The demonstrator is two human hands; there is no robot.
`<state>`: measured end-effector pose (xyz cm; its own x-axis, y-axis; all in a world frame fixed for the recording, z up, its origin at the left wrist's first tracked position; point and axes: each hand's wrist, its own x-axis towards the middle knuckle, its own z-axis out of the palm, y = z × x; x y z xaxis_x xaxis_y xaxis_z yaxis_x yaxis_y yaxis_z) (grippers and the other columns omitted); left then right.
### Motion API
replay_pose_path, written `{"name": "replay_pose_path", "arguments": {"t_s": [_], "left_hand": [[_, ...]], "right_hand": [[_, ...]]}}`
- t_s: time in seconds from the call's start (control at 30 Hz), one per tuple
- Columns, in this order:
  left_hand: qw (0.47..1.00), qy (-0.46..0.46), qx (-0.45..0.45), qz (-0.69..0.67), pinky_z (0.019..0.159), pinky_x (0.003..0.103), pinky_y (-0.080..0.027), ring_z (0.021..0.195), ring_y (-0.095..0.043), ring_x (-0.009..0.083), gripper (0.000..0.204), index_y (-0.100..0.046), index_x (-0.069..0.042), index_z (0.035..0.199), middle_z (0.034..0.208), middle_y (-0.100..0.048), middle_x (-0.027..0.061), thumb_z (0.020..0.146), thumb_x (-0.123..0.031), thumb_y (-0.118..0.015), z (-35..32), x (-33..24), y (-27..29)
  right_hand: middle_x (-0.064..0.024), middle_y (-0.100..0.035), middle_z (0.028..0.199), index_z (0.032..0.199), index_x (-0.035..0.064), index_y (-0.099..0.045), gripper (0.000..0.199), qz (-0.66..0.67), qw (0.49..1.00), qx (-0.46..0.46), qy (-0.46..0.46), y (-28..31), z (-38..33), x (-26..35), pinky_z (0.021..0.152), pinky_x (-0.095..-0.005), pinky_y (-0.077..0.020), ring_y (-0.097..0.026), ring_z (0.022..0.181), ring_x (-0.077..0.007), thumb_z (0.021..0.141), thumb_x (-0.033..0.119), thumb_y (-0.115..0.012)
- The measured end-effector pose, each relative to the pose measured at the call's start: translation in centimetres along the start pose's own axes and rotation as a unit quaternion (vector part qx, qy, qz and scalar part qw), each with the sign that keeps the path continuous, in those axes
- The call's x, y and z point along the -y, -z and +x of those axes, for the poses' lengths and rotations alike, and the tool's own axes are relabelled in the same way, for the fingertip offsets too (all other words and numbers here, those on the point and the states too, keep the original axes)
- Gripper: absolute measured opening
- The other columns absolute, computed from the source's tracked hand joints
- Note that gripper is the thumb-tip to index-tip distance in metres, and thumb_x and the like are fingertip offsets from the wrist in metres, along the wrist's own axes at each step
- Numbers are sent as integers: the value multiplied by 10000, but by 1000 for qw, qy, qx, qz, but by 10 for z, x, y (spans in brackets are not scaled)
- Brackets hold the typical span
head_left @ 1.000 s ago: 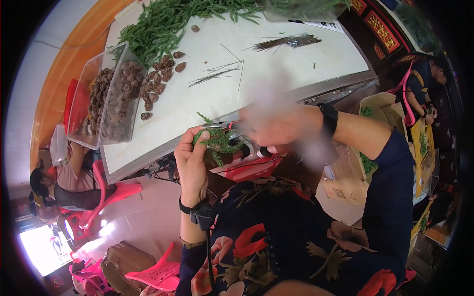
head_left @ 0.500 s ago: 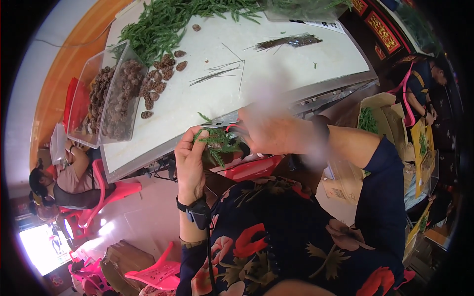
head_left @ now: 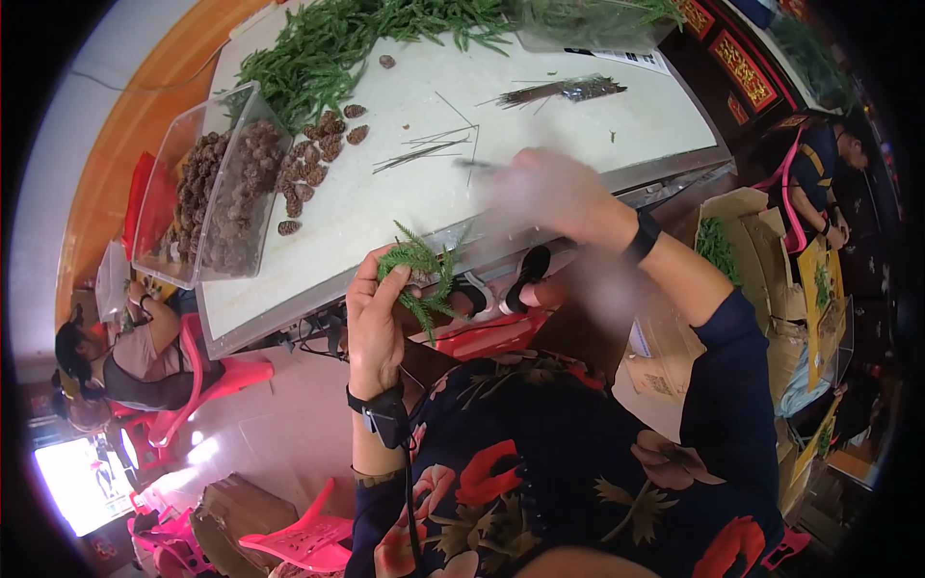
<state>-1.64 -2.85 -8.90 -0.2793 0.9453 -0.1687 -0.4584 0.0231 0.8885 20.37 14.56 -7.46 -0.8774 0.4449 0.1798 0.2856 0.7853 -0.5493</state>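
Observation:
My left hand (head_left: 374,306) pinches a bent green sprig of artificial-looking pine (head_left: 416,265) between thumb and fingers, just off the table's front edge. A brownish bit shows among its needles, too small to make out. Over the table's near part is my right hand (head_left: 549,193), smeared by motion. From it a slim dark tip (head_left: 474,165) juts left, toward some loose thin wires (head_left: 424,152); it appears to belong to the red-handled hand tool seen earlier, whose exact kind I cannot tell. The fingers of this hand are blurred.
On the white table (head_left: 328,231) lie loose pine cones (head_left: 310,173), a clear bin of cones (head_left: 226,207), a heap of green sprigs (head_left: 318,63) and a wire bundle (head_left: 568,90). A cardboard box (head_left: 761,250) stands at right. Other people sit at left and far right.
My right hand has moved up and away from the sprig, over the table toward the loose wires, taking the tool along. My left hand stays nearly in place with the sprig.

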Motion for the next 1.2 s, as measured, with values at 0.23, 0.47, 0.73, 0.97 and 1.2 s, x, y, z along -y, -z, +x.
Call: {"name": "replay_pose_path", "arguments": {"t_s": [0.23, 0.47, 0.73, 0.97, 1.2], "left_hand": [[999, 43, -14, -30, 619, 220, -459, 683, -549, 112, 221, -521, -18, 1112, 934, -619, 70, 892, -18, -498, -8, -19, -49], [998, 67, 19, -6, 604, 211, -460, 678, -550, 112, 261, -495, -36, 1150, 940, -607, 71, 893, 10, -478, -33, -41, -97], [994, 53, 74, 52, 647, 215, -458, 735, -540, 101, 398, -407, -58, 1248, 1011, -576, 69, 874, 48, -488, -35, -65, -137], [946, -62, 100, 303, 694, 283, -474, 780, -572, 199, 449, -380, -17, 1273, 1006, -567, 121, 862, 6, -558, -37, -68, -121], [792, -282, 136, 524, 737, 363, -480, 875, -579, 326, 548, -373, 45, 1275, 996, -551, 189, 823, -89, -652, -41, -90, -106]], "right_hand": [[-154, -586, 970, 959, 43, -581, 325, -222, 934, -95, -262, 36, 2, -61, 735, -463, -452, -556, 971, -316, 786, 318, -590], [-184, -559, 942, 998, 14, -588, 371, -240, 915, -324, 9, 84, -6, -15, 795, -436, -431, -538, 909, -333, 772, 304, -638], [-96, -631, 809, 997, 11, -633, 233, 339, 940, 3, -36, 95, -16, 86, 625, -289, -473, -587, 675, -174, 837, 176, -668], [-128, -633, 690, 878, -25, -633, 154, 268, 962, -37, -19, 78, -12, 97, 580, -299, -466, -610, 602, -193, 852, 127, -633], [-117, -622, 660, 832, -20, -626, 184, 291, 947, -51, -128, 79, -22, 114, 559, -294, -460, -607, 589, -169, 853, 163, -641]]}}
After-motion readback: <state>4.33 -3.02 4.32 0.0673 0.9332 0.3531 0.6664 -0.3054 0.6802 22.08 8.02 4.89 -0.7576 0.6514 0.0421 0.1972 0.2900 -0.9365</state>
